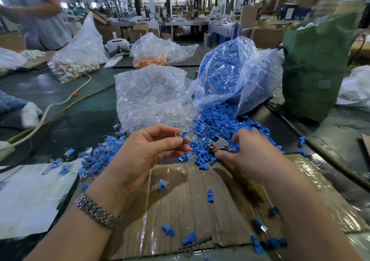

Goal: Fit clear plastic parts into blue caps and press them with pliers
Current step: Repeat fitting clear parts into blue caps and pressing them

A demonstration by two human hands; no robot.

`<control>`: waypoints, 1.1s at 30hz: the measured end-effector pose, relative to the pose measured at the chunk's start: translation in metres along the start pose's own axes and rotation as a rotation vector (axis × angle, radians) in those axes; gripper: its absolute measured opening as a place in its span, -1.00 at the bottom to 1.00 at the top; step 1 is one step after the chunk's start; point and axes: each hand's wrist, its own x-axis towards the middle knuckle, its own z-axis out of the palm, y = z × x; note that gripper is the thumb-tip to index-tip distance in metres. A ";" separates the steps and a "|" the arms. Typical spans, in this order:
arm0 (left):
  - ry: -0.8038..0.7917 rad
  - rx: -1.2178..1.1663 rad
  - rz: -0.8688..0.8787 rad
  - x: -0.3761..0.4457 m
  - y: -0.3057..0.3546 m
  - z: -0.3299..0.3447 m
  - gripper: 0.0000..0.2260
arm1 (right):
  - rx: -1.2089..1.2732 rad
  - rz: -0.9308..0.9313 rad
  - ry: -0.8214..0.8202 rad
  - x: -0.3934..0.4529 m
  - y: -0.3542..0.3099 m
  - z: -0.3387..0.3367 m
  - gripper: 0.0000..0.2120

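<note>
Nearest the camera, a flattened cardboard sheet [190, 210] is lying on the table, with a few loose blue caps [210, 196] scattered across it. Above the sheet, the left hand [144, 156] is pinching a clear part [178, 135] together with a blue cap [184, 134] between thumb and fingertips, raised just above the pile; a metal watch [96, 210] is circling that wrist. Just to the right, the right hand [252, 154] is gripping the pliers [219, 144], its fingers curling round the handles while the metal head is pointing left over the caps. Behind both hands, a heap of blue caps [220, 120] is spilling from a clear bag [236, 70], and beside it on the left a bag of clear parts [150, 92] is lying open. Farther right, a green sack [314, 64] is standing upright. Far left, another person [40, 14] is standing by more bags.
</note>
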 end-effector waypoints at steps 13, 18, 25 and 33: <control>0.111 -0.035 0.081 0.003 0.000 -0.008 -0.69 | 0.329 -0.083 -0.064 -0.002 -0.002 -0.006 -0.68; 0.111 -0.054 0.070 0.004 -0.002 -0.006 -0.75 | 0.849 -0.196 -0.535 -0.018 -0.016 -0.005 -0.73; 0.090 0.083 0.078 0.002 -0.002 -0.005 -0.76 | 0.799 -0.268 -0.542 -0.026 -0.029 -0.004 -0.68; 0.112 0.154 0.125 0.001 -0.002 0.004 -0.68 | 0.739 -0.303 -0.487 -0.028 -0.030 -0.003 -0.66</control>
